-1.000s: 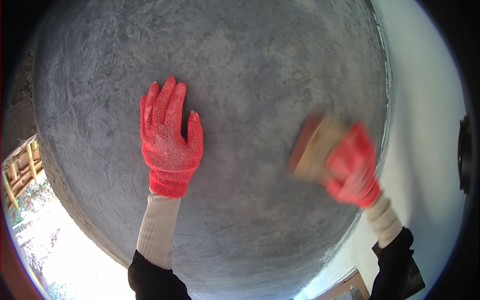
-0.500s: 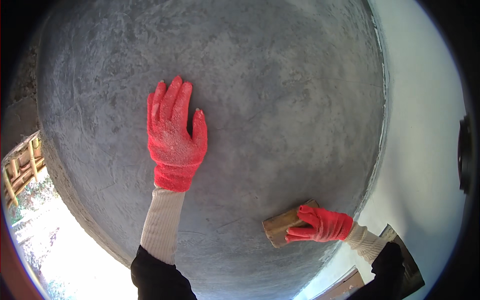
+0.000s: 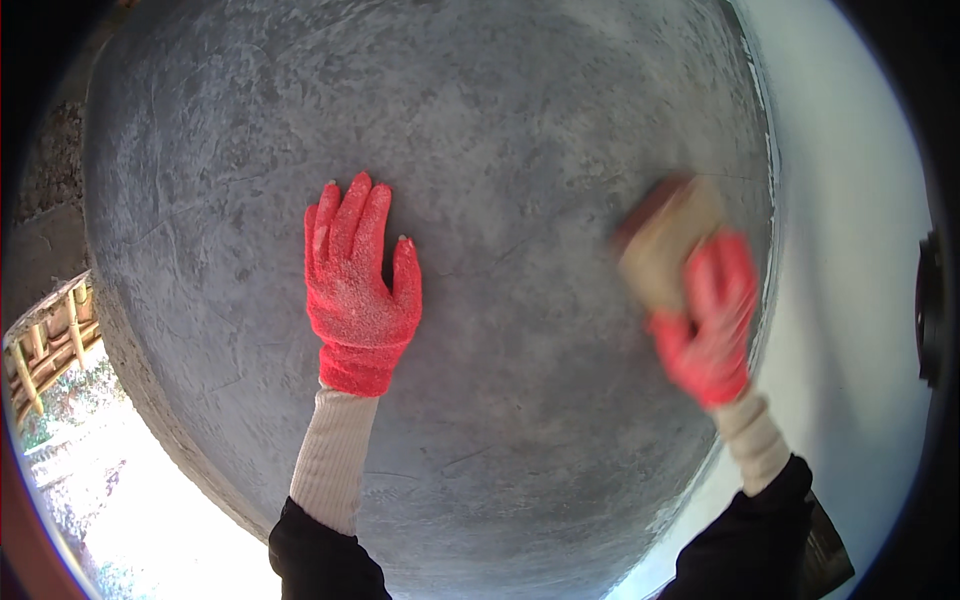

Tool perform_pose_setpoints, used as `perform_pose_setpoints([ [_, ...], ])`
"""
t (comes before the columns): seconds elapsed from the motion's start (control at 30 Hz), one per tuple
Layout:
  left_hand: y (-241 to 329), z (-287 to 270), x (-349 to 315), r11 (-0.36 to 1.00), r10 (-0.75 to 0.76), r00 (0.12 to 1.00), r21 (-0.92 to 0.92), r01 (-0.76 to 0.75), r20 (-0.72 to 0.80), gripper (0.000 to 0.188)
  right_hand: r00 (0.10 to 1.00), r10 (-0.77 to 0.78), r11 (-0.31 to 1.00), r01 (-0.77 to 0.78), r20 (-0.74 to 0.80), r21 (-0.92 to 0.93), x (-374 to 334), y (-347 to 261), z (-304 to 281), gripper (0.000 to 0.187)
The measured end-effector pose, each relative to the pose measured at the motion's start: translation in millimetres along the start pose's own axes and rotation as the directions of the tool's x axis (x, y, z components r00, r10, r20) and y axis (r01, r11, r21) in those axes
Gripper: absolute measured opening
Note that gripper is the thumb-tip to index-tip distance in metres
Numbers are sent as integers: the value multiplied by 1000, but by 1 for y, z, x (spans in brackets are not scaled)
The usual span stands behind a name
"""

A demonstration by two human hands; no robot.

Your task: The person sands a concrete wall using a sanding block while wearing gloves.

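Note:
A grey plastered wall surface [image 3: 520, 120] fills most of the view. My left hand [image 3: 358, 290], in a red knit glove, lies flat against it with fingers spread, pressing on the grey plaster. My right hand [image 3: 712, 320], also in a red glove, is blurred by motion near the surface's right edge. It grips a tan wooden block-like float [image 3: 668, 238] held against the plaster. Both forearms wear cream cuffs and dark sleeves.
A white painted wall [image 3: 850, 250] borders the grey surface on the right. At the lower left lies bright ground with a bamboo or wooden frame [image 3: 45, 345]. A dark fixture [image 3: 930, 310] sits at the far right rim.
My right hand has swept the float up from the lower right of the plaster to the upper right edge. My left hand has stayed flat in place.

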State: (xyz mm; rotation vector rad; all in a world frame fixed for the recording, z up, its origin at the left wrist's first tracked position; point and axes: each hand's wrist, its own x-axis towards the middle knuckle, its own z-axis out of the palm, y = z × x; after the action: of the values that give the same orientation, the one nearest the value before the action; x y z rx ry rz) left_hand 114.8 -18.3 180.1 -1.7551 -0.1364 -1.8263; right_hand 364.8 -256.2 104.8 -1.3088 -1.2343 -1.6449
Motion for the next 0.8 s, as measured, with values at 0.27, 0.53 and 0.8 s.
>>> perform_pose_setpoints([
  [0.27, 4, 1, 2, 1000, 21, 1000, -13, -22, -21, 52, 758, -465, 851, 240, 458, 467, -73, -22, -18, 42],
  [0.53, 4, -2, 4, 999, 31, 999, 9, -31, -28, 47, 919, 303, 952, -279, -253, 126, 51, 80, 8, 74],
  [0.8, 3, 3, 6, 999, 39, 998, -12, -40, -55, 48, 504, -855, 515, 803, 121, 299, -102, -46, 8, 42],
])
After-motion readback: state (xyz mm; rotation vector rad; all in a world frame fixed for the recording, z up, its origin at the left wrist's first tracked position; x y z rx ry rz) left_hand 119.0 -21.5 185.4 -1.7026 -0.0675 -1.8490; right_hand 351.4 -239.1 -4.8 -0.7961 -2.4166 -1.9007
